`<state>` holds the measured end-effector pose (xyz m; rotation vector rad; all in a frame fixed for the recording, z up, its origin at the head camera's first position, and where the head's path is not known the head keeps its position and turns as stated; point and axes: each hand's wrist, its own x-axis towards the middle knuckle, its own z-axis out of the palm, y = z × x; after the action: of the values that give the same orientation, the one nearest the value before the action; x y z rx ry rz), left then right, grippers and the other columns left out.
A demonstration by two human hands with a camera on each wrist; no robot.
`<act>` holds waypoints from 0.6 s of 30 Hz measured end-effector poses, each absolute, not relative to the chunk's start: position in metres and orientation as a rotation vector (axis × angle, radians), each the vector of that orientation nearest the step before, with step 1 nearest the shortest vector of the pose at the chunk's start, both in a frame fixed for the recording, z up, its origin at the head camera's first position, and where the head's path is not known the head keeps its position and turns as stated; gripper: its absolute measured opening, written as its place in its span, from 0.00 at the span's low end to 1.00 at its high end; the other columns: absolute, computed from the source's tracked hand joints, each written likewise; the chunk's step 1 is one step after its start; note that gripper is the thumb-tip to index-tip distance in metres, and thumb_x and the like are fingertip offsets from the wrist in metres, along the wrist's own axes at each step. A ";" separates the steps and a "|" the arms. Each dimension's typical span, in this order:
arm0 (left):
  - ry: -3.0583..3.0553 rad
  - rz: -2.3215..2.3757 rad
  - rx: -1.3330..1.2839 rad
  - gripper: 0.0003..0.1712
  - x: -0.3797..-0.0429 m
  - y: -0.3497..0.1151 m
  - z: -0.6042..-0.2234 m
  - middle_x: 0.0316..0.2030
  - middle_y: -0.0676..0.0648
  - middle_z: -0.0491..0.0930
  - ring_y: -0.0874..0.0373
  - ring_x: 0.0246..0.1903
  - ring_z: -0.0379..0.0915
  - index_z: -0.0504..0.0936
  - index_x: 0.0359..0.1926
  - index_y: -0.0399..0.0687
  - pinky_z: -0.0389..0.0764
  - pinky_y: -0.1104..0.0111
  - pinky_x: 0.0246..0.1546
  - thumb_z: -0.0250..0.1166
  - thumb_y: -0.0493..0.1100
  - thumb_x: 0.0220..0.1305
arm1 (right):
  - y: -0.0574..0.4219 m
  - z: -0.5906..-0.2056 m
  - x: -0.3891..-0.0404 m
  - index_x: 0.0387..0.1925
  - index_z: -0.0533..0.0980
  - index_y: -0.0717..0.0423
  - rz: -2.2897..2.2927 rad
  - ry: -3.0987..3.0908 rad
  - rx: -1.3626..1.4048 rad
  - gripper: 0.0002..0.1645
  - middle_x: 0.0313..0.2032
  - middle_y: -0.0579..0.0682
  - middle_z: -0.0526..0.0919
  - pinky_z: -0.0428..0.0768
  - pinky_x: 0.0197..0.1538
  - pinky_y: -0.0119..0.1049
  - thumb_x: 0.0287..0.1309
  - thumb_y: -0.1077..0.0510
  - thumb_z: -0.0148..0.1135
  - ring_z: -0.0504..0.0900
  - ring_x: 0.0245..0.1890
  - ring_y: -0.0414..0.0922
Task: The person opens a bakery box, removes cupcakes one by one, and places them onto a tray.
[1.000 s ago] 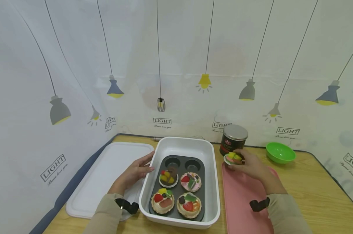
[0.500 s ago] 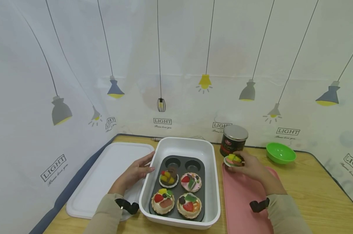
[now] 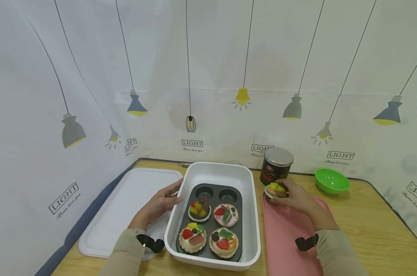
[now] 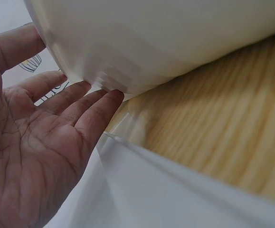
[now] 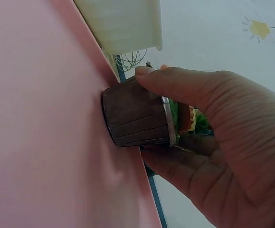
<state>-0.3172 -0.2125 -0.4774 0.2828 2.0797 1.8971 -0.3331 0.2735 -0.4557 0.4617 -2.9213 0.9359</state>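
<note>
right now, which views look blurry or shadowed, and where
Head view: fairly even light, LIGHT lettering legible; left wrist view: edge of the white board blurred, faint reflections on the white tub; right wrist view: soft shadowing on the pink board beside the cupcake.

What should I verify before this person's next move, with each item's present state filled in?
1. Right hand on cupcake: ok, thumb and fingers grip it.
2. Cupcake roughly upright: ok.
3. Cupcake off the pink board: cannot tell; base at or very near its surface.
4. Left hand on white bin: ok, fingertips touch its outer side.
5. Muffin tray inside white bin: ok.
6. Room in muffin tray: ok, two far wells hold nothing.
</note>
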 end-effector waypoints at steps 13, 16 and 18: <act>2.093 1.889 0.287 0.44 -0.316 -0.212 -0.478 0.77 0.55 0.56 0.46 0.76 0.49 0.60 0.77 0.66 0.64 0.45 0.68 0.67 0.43 0.63 | 0.255 -0.422 -0.315 0.64 0.71 0.62 0.909 -2.779 0.718 0.39 0.58 0.64 0.79 0.77 0.56 0.61 0.57 0.47 0.74 0.78 0.55 0.61; 2.085 1.885 0.275 0.45 -0.317 -0.213 -0.477 0.77 0.55 0.56 0.46 0.76 0.49 0.60 0.77 0.67 0.64 0.46 0.68 0.68 0.43 0.63 | 0.230 -0.408 -0.305 0.63 0.74 0.56 0.915 -2.736 0.853 0.36 0.58 0.55 0.81 0.79 0.56 0.58 0.58 0.44 0.72 0.79 0.57 0.56; 2.089 1.886 0.276 0.45 -0.318 -0.213 -0.477 0.77 0.54 0.56 0.45 0.76 0.49 0.60 0.77 0.66 0.65 0.46 0.67 0.68 0.43 0.63 | 0.209 -0.400 -0.299 0.64 0.74 0.52 0.945 -2.745 0.965 0.36 0.59 0.50 0.80 0.78 0.59 0.57 0.58 0.41 0.71 0.78 0.60 0.53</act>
<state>-0.3179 -0.2128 -0.4771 0.2758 2.0889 1.8865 -0.2989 0.2088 -0.4003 0.9653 -2.7454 0.9447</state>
